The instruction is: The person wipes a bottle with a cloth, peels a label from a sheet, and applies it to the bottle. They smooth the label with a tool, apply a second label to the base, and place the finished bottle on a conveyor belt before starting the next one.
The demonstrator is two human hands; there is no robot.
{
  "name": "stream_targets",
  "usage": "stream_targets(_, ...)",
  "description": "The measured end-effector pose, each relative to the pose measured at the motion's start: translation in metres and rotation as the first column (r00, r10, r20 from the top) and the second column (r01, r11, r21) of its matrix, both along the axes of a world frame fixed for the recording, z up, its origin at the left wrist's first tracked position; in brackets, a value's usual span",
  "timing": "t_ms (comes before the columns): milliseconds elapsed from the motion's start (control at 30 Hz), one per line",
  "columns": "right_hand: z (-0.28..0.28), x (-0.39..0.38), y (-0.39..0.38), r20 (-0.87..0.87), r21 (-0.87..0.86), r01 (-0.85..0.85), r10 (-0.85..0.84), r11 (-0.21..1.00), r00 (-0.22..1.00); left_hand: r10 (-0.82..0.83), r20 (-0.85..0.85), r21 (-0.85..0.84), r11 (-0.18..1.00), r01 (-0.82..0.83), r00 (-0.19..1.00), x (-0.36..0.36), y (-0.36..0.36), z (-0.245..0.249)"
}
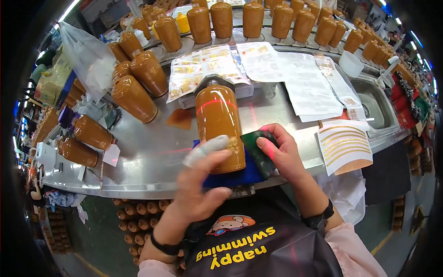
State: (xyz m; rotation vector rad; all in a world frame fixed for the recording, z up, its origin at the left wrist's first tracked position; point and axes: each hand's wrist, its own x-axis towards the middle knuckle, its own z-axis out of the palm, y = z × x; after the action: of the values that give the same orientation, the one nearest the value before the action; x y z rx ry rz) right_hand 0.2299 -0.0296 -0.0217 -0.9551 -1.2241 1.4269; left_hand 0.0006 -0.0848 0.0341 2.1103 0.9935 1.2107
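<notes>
From my remote seat I see 1 amber bottle standing on a blue cloth at the near edge of the steel counter, with a red laser line crossing its shoulder. The left hand is spread loose, not gripping; its taped finger presses the bottle's lower front, right beside a small gold decal. The right hand is clasped around a dark green pad, which touches the bottle's right flank.

I judge the decal to be on the bottle already and the work to be at the pressing and smoothing stage. Decal sheets lie behind the bottle, and a sheet of gold strips lies to the right. Many bottles wait along the back; I cannot tell which are decorated.
</notes>
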Motion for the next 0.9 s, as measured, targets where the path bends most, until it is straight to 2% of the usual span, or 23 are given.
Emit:
stream_targets(33,0.000,0.000,0.000,-0.007,-0.014,0.005,-0.005,1.000,1.000,0.001,0.405,-0.265,0.957,0.116,0.914,-0.002,-0.008,0.009)
stream_targets(67,0.000,0.000,-0.001,-0.013,-0.030,0.011,-0.011,0.999,1.000,-0.058,0.651,-0.310,0.890,0.334,0.757,-0.008,-0.014,0.029)
stream_targets(100,-0.001,0.000,0.000,-0.040,-0.037,0.003,-0.005,0.999,0.999,-0.169,0.849,-0.182,0.796,0.578,0.500,-0.017,-0.016,0.040)
stream_targets(200,-0.007,-0.004,0.001,-0.104,-0.061,-0.008,0.001,0.998,0.995,-0.353,0.934,0.184,0.597,0.781,0.050,-0.029,-0.044,0.102)
stream_targets(233,-0.009,-0.005,0.002,-0.116,-0.072,-0.004,-0.004,0.997,0.993,-0.492,0.866,0.332,0.423,0.843,-0.094,-0.023,-0.038,0.115)
stream_targets(300,-0.011,-0.007,0.001,-0.124,-0.098,-0.007,-0.005,0.995,0.992,-0.559,0.804,0.377,0.211,0.902,-0.205,-0.064,-0.053,0.105)
stream_targets(367,-0.013,-0.007,0.001,-0.131,-0.100,0.002,-0.015,0.995,0.991,-0.518,0.850,0.179,0.101,0.979,-0.102,-0.034,-0.030,0.137)
stream_targets(400,-0.015,-0.007,0.001,-0.135,-0.099,0.009,-0.022,0.995,0.991,-0.534,0.843,0.142,0.115,0.983,-0.060,-0.026,-0.026,0.140)
stream_targets(567,-0.022,-0.008,0.000,-0.160,-0.112,0.020,-0.038,0.993,0.986,-0.584,0.811,0.155,0.266,0.951,0.031,-0.016,-0.035,0.125)
stream_targets(900,-0.027,-0.009,0.002,-0.153,-0.101,0.028,-0.044,0.994,0.987,-0.605,0.793,0.181,0.345,0.921,0.071,-0.010,-0.035,0.112)
